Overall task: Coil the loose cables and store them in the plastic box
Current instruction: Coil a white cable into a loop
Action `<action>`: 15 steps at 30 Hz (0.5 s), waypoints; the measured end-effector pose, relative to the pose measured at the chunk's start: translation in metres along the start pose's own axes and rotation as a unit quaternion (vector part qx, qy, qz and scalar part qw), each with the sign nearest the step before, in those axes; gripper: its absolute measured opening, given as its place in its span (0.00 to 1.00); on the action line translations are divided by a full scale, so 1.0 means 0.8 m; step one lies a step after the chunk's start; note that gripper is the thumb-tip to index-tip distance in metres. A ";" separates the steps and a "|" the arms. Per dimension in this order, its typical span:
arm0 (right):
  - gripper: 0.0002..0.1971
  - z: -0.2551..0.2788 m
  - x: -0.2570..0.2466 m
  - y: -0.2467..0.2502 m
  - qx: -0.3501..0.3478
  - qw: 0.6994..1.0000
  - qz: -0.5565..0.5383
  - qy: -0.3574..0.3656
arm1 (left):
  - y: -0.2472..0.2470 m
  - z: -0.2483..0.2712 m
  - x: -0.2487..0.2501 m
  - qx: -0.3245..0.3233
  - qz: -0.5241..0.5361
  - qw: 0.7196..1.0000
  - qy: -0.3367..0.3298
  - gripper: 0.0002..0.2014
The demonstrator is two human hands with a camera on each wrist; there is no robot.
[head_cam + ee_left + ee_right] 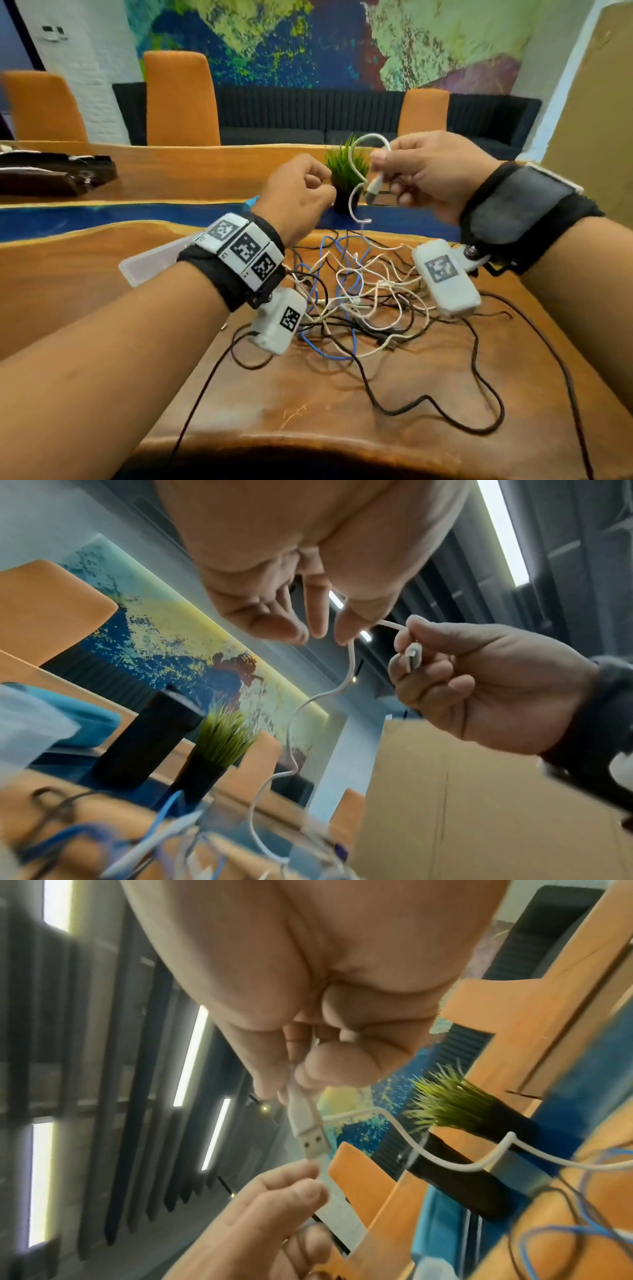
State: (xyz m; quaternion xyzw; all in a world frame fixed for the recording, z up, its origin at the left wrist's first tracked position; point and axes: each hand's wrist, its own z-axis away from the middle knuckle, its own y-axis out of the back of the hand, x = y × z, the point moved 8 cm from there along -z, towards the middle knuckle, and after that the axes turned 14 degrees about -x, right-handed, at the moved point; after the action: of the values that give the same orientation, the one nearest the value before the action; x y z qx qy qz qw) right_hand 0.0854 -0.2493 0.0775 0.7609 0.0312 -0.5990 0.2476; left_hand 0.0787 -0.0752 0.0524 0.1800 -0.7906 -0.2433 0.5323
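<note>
A tangle of white, blue and black cables (363, 301) lies on the wooden table (308, 404). My right hand (380, 174) is raised above it and pinches the plug end (313, 1144) of a white USB cable (352, 202). The cable loops over that hand and hangs down into the pile. My left hand (325, 188) hovers just left of the plug, fingers loosely curled, with nothing seen between them. In the left wrist view the cable (291, 723) passes behind one fingertip (346, 631). A translucent plastic box (150, 263) lies partly hidden behind my left wrist.
A small potted grass plant (346, 171) stands just behind both hands, with a black cylinder (150, 737) beside it. Orange chairs (181, 99) line the far side. Dark items (51, 174) lie far left. A long black cable (479, 387) trails toward the near edge.
</note>
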 end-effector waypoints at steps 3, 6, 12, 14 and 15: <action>0.09 -0.004 -0.032 0.019 0.042 0.996 -0.039 0.064 | 0.015 -0.015 0.027 0.009 0.132 0.991 -0.007 0.07; 0.10 -0.007 -0.038 0.006 0.041 0.990 0.087 0.101 | -0.002 -0.029 0.052 -0.093 0.241 0.966 0.001 0.15; 0.08 -0.020 -0.014 -0.020 0.015 0.961 0.255 0.104 | -0.010 -0.058 0.051 -0.095 0.194 0.975 -0.051 0.12; 0.06 -0.022 -0.011 -0.015 -0.003 0.954 0.285 0.095 | -0.011 -0.062 0.039 -0.111 0.221 0.968 -0.044 0.08; 0.05 -0.022 -0.014 -0.006 0.016 0.953 0.284 0.108 | -0.011 -0.064 0.031 -0.119 0.253 0.959 -0.042 0.08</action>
State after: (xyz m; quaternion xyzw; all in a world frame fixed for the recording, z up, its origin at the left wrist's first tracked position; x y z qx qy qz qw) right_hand 0.0964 -0.2349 0.0894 0.8023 -0.1693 -0.4188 0.3902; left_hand 0.1170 -0.1055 0.0824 -0.1008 -0.7971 -0.2008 0.5604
